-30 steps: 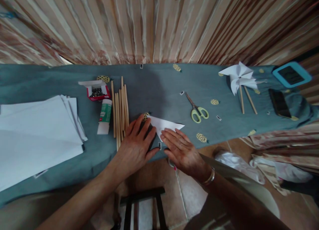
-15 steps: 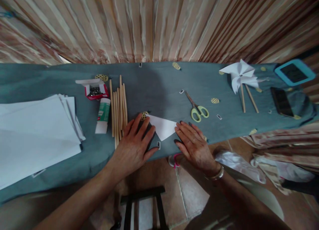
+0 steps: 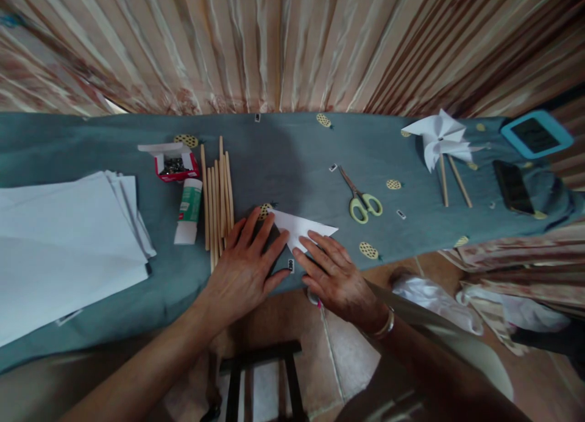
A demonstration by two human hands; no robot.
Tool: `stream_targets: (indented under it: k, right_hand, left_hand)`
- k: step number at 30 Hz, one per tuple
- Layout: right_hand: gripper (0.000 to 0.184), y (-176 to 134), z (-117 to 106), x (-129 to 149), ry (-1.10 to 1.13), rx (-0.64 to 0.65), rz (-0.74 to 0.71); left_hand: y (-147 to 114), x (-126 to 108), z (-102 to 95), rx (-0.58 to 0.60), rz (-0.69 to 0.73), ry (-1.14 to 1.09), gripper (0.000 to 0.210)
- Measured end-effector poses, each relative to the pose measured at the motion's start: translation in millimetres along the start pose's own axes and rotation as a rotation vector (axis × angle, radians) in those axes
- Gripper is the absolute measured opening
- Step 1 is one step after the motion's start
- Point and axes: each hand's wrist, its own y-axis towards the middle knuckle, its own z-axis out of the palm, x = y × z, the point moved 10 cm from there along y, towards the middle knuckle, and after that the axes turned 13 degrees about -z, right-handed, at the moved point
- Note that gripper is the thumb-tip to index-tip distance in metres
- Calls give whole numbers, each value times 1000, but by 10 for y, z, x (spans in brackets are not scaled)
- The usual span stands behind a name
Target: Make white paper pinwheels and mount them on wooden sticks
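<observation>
A white sheet of paper folded into a triangle (image 3: 304, 223) lies flat on the green tablecloth, its long side away from me. My left hand (image 3: 244, 263) rests with fingers spread at the triangle's left end, the forefinger side touching the paper. From the right, my right hand (image 3: 336, 276) lies with outstretched fingers over the triangle's near part, fingertips on the paper. Part of its near edges is hidden beneath the fingers. Just left of my left hand are several wooden sticks (image 3: 217, 193) side by side. Scissors with green handles (image 3: 361, 200) lie beyond my right hand.
A glue stick (image 3: 189, 209) and an open red box of small dark metal pieces (image 3: 174, 166) are left of the sticks. White paper sheets (image 3: 68, 239) lie far left. At right are white paper pinwheels (image 3: 441, 142), a phone (image 3: 512, 187) and a blue-framed tablet (image 3: 537, 134).
My right hand has moved left and nearer, from the triangle's right tip onto its near part, uncovering that tip. My left hand has stayed nearly still.
</observation>
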Motion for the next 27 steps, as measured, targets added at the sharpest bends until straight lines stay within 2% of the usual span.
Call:
stream_targets:
  k: [8,14,22,27]
  right_hand:
    - [40,-49,-16,-87,73,3,40]
    - [37,-174,-199,-336,12,-112,117]
    - [27,-257,-295,-545,-49,-137,271]
    - [30,-193,-390,-702,-75,-180,374]
  left_hand:
    - [3,3,5,3,9,7,55]
    - [14,-10,-10,12,15,13,55]
    - [18,-20,-36,-12,15,27,53]
    - [16,-22,-52,-41,15,15,51]
